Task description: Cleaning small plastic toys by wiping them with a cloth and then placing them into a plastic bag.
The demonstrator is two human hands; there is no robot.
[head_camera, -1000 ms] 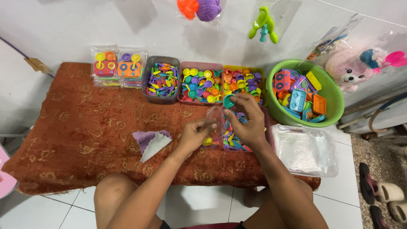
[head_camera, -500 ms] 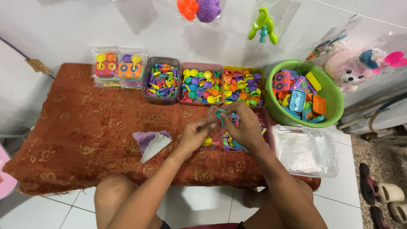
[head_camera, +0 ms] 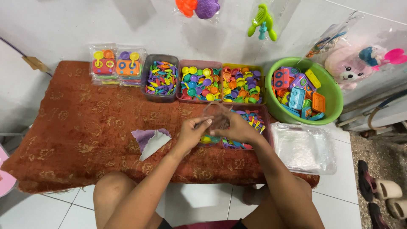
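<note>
Hands, left hand point(head_camera: 193, 129) and right hand point(head_camera: 237, 127), both clamped on clear bag point(head_camera: 217, 116) above pink tray point(head_camera: 266, 123).

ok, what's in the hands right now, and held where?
Both hands hold a small clear plastic bag over the tray of toy pieces: left hand has its grip on the bag's left edge, right hand on its right side.

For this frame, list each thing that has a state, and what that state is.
Clear plastic bag: held up between both hands.
Left hand: grip pinching the bag.
Right hand: grip on the bag.
Green basin: filled with toys.
Three trays: full, uncovered.
Purple cloth: corner folded over.
</note>
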